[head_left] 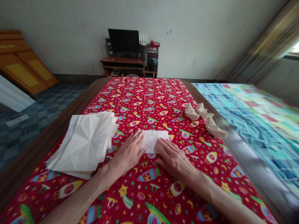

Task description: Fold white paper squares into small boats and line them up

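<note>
A white sheet of paper (150, 140), folded to a rectangle, lies flat on the red patterned cloth (144, 109). My left hand (132, 147) rests flat on its left end, fingers stretched forward. On its right part lies my right hand (171, 154), fingers stretched out and slightly blurred. Left of my hands is a loose stack of creased white paper sheets (86, 143), the top one marked with star-shaped fold lines. Several small folded paper pieces (191, 112) stand together near the right edge of the cloth.
A bed with a blue checked cover (247, 121) adjoins the table on the right. Against the far wall stands a small desk (123, 60) with a monitor (123, 41), speakers, a router and a red telephone (153, 44). A wooden cabinet (25, 62) is at far left.
</note>
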A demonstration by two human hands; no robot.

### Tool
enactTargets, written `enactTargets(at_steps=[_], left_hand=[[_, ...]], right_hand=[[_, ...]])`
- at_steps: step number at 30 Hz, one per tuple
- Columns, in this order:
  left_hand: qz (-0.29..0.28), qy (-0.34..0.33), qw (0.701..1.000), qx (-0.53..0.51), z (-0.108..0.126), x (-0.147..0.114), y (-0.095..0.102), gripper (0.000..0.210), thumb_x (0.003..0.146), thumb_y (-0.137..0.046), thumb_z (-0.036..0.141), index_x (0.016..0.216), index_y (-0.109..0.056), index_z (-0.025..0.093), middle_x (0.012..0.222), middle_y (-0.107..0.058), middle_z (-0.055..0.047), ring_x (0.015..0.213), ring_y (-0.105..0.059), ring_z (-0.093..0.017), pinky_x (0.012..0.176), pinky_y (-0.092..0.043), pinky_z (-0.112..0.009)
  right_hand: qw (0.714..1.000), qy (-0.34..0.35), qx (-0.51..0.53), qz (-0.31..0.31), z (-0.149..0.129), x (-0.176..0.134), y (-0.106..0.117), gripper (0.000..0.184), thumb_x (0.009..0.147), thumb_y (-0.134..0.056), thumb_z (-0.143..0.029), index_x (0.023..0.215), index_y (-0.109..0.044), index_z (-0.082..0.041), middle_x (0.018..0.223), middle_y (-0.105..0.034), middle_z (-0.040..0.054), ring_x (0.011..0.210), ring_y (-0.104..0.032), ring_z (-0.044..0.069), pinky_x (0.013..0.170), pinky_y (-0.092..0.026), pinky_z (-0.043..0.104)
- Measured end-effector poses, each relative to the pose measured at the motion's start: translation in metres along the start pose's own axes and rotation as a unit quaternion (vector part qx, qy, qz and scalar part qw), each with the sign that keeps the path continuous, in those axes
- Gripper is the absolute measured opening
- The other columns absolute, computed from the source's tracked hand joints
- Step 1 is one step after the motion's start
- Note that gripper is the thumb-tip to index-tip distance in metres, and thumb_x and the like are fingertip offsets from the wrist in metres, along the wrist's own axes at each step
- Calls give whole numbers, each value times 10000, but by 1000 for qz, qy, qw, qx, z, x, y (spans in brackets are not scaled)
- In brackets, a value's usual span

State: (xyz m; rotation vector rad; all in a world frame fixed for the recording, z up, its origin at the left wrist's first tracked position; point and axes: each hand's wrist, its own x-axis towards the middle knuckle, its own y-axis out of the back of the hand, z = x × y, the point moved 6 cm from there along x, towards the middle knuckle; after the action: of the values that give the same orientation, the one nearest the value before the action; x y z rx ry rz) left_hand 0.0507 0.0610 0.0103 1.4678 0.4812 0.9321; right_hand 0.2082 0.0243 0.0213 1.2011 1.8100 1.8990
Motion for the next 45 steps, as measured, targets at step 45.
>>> enactTargets(at_steps=[45], left_hand=[[128,-182,970,102,47,-14,40,282,896,-361,34,957,-635,68,997,-682,-129,1027,-631,-218,889,-540,-306]], right_hand=[[998,22,-45,45,1,-11,15,419,888,-494,-162,1307,-503,-151,1375,-460,219,1257,-453,320,949,-448,514]])
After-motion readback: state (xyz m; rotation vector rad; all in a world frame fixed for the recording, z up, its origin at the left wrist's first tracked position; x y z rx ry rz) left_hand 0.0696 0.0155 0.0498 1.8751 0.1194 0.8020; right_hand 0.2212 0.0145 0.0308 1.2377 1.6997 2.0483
